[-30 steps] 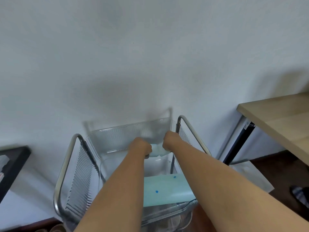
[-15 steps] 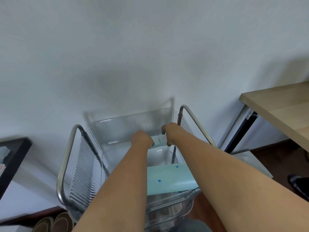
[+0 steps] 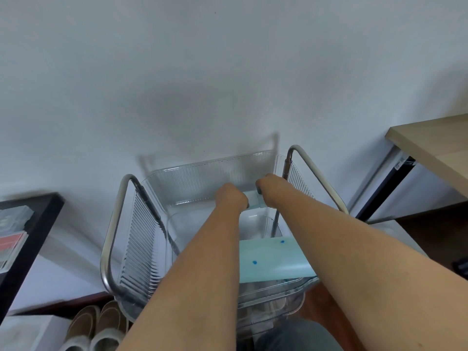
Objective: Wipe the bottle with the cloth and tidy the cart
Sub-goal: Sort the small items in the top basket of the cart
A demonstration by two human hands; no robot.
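Cloth (image 3: pixel 254 200) is getting bunched smaller than a second ago between left hand (image 3: pixel 231 198) and right hand (image 3: pixel 272 192), both clamping it close together over the cart (image 3: pixel 112 236) top tray's far end, suggesting folding; no bottle visible.
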